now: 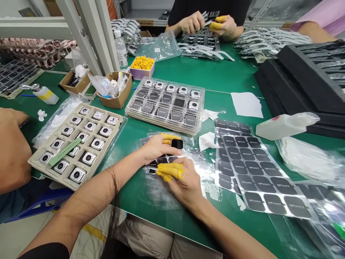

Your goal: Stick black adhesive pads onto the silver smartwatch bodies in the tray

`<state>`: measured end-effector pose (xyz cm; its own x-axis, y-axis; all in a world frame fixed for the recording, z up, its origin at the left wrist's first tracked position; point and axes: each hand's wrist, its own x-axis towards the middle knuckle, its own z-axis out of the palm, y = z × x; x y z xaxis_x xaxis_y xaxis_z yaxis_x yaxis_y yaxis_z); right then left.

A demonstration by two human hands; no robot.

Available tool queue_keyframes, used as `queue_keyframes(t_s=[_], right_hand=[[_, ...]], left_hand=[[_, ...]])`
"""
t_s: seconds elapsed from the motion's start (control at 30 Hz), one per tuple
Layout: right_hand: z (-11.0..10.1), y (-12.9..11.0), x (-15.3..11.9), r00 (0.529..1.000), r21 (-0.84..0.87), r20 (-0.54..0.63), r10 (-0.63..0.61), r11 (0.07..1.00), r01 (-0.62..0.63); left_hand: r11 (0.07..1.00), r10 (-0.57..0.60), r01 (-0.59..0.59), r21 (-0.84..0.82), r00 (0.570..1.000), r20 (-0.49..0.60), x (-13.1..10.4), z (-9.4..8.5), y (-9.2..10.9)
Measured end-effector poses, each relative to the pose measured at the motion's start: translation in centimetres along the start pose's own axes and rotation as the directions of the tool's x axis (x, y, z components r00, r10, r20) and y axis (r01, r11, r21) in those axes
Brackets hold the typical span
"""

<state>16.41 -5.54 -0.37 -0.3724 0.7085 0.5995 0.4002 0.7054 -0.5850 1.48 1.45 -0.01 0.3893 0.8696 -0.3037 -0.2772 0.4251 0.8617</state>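
Note:
My left hand (pixel 156 148), with yellow finger cots, grips a small watch case (pixel 177 144) whose black screen faces up. Just below it, my right hand (pixel 182 176) has its yellow-covered fingers pressed together over a sheet of black labels (pixel 162 160). What lies between those fingertips is hidden. Clear plastic film (pixel 161 194) is spread beneath both hands. Beyond them stands a clear plastic tray (pixel 129 112) of watch cases, many topped by dark square films. To the left, a beige tray (pixel 34 158) carries watch cases back side up, with a green strap (pixel 65 151) across them.
Label sheets (pixel 254 165) lie at right, near a white squeeze bottle (pixel 283 126) and black foam blocks (pixel 302 86). Behind are a box of yellow finger cots (pixel 142 73) and a cardboard box (pixel 114 100). A co-worker's hands (pixel 194 23) work across the table; another person's arm (pixel 12 144) is at left.

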Motion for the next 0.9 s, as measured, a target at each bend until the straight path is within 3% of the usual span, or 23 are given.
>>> queue_keyframes(t_s=[0.1,0.2,0.27,0.33,0.4,0.47,0.63,0.9], right_hand=[[-3.1,-0.7,0.8,0.996,0.225,0.018,0.087,0.97,-0.089],[-6.5,-0.2,1.7,0.932,0.571,0.114,0.344,0.745,-0.345],[-7.6,1.1,2.0,0.841,0.585,0.188,0.508,0.63,-0.511],[-7.3,2.6,2.2,0.712,0.535,0.205,0.671,0.532,-0.656],[-6.3,4.0,2.2,0.594,0.538,0.186,0.783,0.425,-0.728],[-5.2,4.7,2.1,0.533,0.57,0.197,0.823,0.346,-0.745],[-4.1,4.5,2.0,0.488,0.659,0.256,0.834,0.219,-0.72],[-3.8,4.6,1.8,0.466,0.654,0.231,0.854,0.218,-0.724]], left_hand=[[0.993,0.04,-0.037,0.113,0.999,-0.022,-0.3,0.2,0.0],[0.908,0.095,-0.073,0.412,0.995,-0.034,-0.5,0.5,-0.5],[0.811,0.126,-0.087,0.579,0.992,-0.027,-0.6,0.6,-0.7],[0.762,0.162,-0.122,0.636,0.987,-0.004,-0.7,0.8,-0.8],[0.732,0.199,-0.163,0.662,0.98,0.021,-0.7,1.0,-0.7],[0.681,0.229,-0.19,0.707,0.972,0.041,-0.8,1.2,-0.5],[0.603,0.283,-0.218,0.767,0.958,0.049,-0.9,1.4,-0.5],[0.554,0.3,-0.205,0.807,0.953,0.037,-0.8,1.4,-0.9]])
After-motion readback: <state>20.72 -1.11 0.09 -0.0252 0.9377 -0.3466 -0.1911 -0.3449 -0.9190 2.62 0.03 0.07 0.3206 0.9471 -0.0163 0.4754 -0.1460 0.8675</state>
